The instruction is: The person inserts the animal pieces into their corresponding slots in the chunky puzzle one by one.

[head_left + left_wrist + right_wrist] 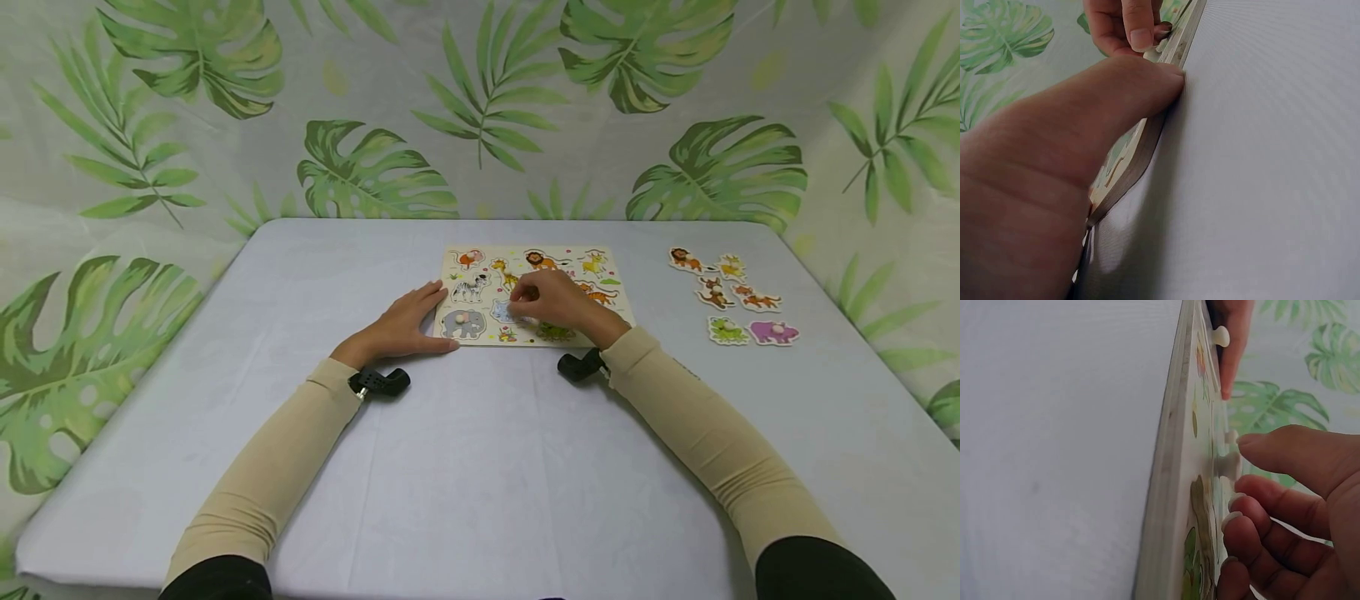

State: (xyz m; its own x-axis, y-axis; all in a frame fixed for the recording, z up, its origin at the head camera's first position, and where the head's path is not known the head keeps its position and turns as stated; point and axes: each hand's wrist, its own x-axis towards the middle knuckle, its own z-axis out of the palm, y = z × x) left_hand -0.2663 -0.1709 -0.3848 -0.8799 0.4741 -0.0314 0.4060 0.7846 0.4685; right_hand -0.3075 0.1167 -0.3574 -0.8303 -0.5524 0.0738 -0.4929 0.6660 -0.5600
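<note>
A wooden peg puzzle board (480, 337) with animal pictures lies on the table. My left hand (401, 325) steadies its left side, fingers straight at the left edge; the thumb (1160, 81) rests along the near edge. Over the board's lower middle is my right hand (551, 297), thumb and index finger pinching the pale knob (1229, 465) of a blue animal puzzle piece (501, 312). That piece sits at its slot, partly covered by the fingers; whether it lies fully flat I cannot tell. To its left is a grey elephant piece (463, 325) with a knob, in the board.
Loose animal pieces lie right of the board: a lion (684, 260), a yellow animal (732, 267), a brown one (715, 293), an orange one (757, 298), a green one (726, 332) and a purple hippo (774, 333). A white cloth covers the table (450, 467); leaf-patterned fabric (510, 183) hangs behind.
</note>
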